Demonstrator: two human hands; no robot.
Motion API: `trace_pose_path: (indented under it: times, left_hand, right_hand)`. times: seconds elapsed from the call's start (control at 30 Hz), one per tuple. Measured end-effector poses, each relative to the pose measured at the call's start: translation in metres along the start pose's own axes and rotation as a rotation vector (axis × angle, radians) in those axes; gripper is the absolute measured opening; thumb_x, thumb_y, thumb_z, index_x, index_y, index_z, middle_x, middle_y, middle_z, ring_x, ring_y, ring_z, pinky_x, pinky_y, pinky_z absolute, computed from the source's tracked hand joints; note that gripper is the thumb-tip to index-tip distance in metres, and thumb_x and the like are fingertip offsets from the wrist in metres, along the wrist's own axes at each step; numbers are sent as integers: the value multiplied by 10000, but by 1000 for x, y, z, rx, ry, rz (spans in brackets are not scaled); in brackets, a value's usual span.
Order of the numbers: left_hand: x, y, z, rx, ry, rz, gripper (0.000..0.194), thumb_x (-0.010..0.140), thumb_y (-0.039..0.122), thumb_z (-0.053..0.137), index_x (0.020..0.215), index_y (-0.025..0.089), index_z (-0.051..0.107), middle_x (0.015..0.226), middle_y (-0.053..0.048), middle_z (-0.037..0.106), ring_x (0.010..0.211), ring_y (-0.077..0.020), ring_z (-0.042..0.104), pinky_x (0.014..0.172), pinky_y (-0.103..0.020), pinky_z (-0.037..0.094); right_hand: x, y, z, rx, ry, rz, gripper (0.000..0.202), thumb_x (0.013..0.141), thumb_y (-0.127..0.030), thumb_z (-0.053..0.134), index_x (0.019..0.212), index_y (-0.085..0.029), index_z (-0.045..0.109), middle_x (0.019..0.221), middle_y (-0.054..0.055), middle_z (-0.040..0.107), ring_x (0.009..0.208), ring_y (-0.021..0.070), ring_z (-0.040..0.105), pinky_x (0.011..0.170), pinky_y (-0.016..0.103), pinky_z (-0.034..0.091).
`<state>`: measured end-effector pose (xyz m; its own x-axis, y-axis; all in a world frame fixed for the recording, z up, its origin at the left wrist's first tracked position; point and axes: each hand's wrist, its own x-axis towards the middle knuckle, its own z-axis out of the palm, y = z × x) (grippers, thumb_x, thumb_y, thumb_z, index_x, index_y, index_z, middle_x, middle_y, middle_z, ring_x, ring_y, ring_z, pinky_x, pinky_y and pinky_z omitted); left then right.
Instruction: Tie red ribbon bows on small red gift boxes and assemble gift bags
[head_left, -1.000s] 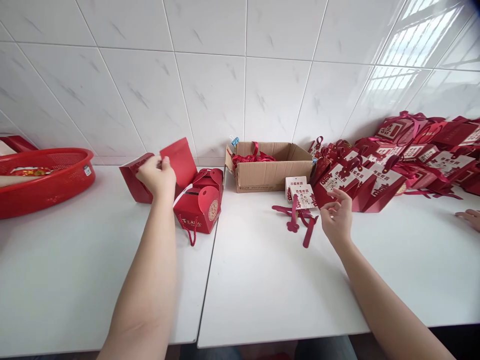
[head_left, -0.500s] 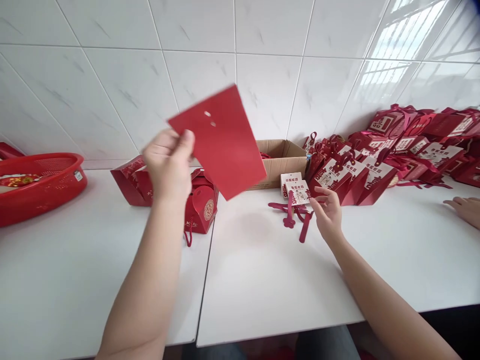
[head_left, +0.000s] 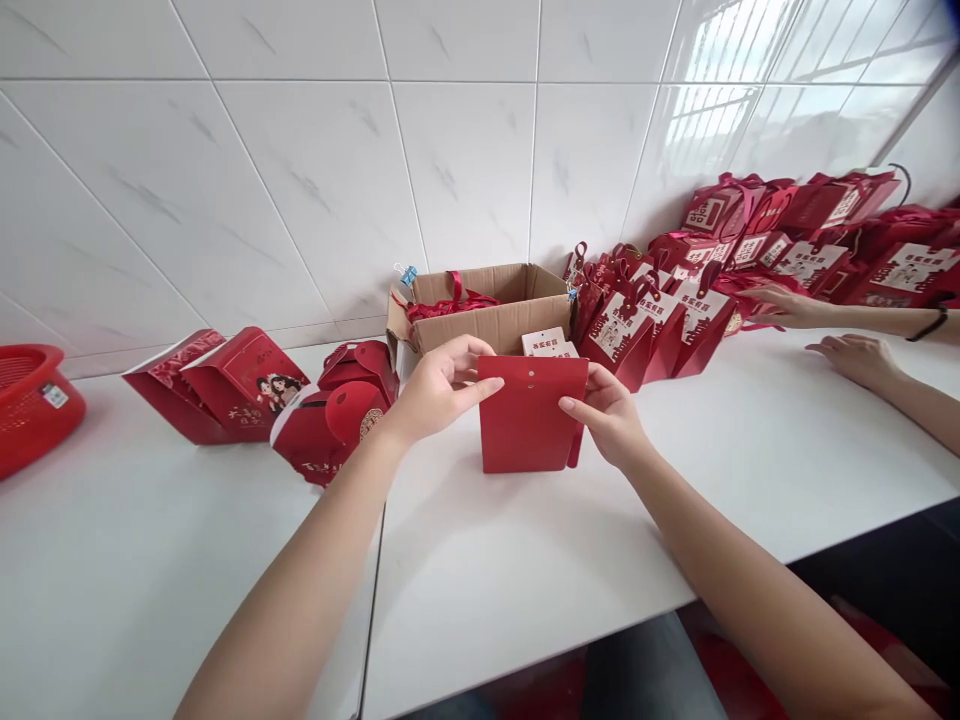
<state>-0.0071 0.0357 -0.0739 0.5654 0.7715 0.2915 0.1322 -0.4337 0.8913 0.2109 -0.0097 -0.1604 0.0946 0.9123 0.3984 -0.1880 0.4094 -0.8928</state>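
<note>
A flat red paper gift bag [head_left: 531, 425] stands upright just above the white table, its plain side facing me and two small holes near its top edge. My left hand [head_left: 442, 390] pinches its upper left corner, thumb in front and fingers behind. On the upper right edge my right hand [head_left: 611, 415] is closed the same way. White printed cards [head_left: 546, 341] show behind the bag's top edge. A narrow dark red strip [head_left: 576, 447] pokes out at its lower right; the rest is hidden.
Behind stands an open cardboard box [head_left: 491, 328] with red ribbon inside. Finished-looking red bags [head_left: 694, 325] and piled boxes [head_left: 825, 205] line the right. Red boxes [head_left: 259, 385] and a red plastic basket [head_left: 37, 410] lie left. Another person's hands [head_left: 859, 360] rest at right.
My left hand has brought the red bag down and right, in front of the cards. My right hand has left the cards and taken the bag's right edge. The view has shifted right.
</note>
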Motion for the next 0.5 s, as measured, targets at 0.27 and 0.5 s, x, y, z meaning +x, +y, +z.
trace_pose_path:
  times: [0.27, 0.5]
  left_hand:
    - [-6, 14, -3, 307, -32, 46, 319, 823, 320, 628, 1132, 275, 560, 997, -16, 680, 813, -167, 647, 731, -291, 504]
    - [-4, 5, 0, 469, -24, 100, 249, 866, 402, 557, 1016, 262, 698, 1068, -53, 589, 883, -175, 594, 718, -295, 502]
  right_hand:
    - [-3, -6, 4, 69, -4, -12, 186, 717, -303, 766, 734, -238, 593, 830, -30, 672, 740, 139, 640, 649, 286, 562]
    - [-3, -6, 3, 67, 22, 11, 206, 722, -297, 767, 745, -237, 571, 766, -33, 651, 668, 117, 610, 580, 244, 530]
